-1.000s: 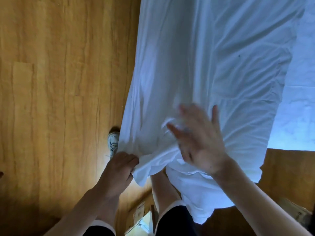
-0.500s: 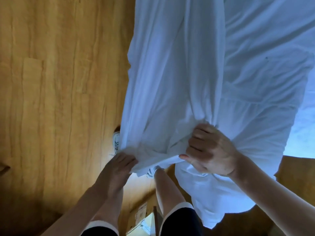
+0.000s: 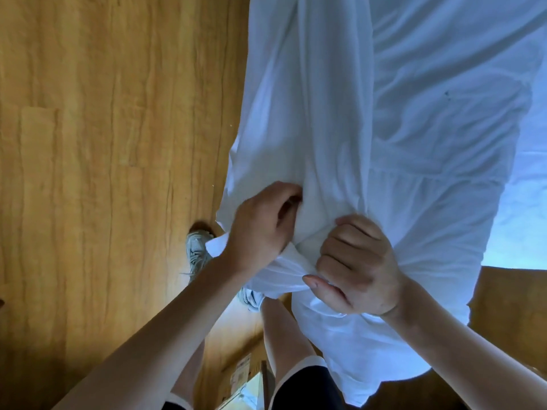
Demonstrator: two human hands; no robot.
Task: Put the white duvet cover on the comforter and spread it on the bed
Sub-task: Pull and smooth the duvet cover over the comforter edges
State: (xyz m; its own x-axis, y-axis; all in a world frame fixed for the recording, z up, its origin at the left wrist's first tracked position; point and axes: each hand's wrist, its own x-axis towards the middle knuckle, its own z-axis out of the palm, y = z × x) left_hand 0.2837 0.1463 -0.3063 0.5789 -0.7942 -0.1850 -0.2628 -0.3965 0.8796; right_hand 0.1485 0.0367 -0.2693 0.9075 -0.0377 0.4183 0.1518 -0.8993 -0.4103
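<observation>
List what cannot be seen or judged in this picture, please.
- Comforter: head view shows only the white duvet cover; nothing tells if it is inside.
- Left hand fingertips: buried in fabric.
- Bed: cut by right edge.
- Cardboard box label: too small.

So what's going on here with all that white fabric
A person stands on the wood-grain floor beside a bed, working with a white duvet cover. Both hands clutch its bunched near edge: the left hand grips one gathered fold, the right hand is fisted around another. The rest of the cover lies stretched out, wrinkled, away from them.
</observation>
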